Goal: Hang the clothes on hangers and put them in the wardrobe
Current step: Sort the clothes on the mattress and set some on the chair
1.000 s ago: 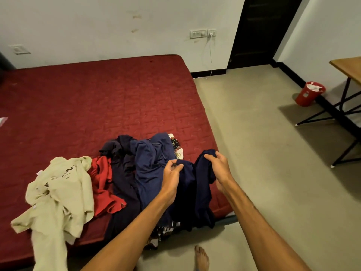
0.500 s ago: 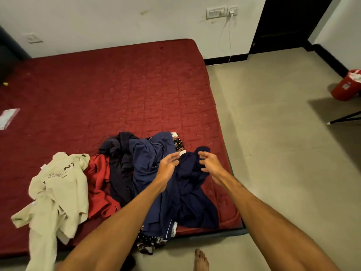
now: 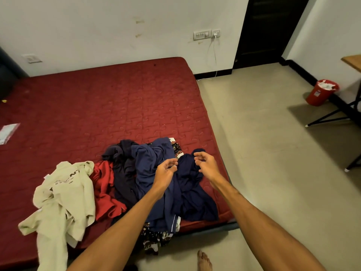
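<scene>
Both arms reach out, left hand (image 3: 165,170) and right hand (image 3: 205,164) hovering loosely curled, empty, above the navy garment (image 3: 193,198).

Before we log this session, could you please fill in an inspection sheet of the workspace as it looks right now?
Surface: red mattress, with clothes heaped at its near edge.
Job's things: cream garment, red garment, dark garment, blue garment, navy garment, and a patterned garment hanging over the edge. No hangers or wardrobe seen.
Clutter: clear packet on the mattress, far left.
Hands: left hand and right hand hover over the clothes, fingers loosely curled, gripping nothing.
Cables: white cable hangs from a wall socket to the floor.
Surroundings: dark door, red bin, table.
</scene>
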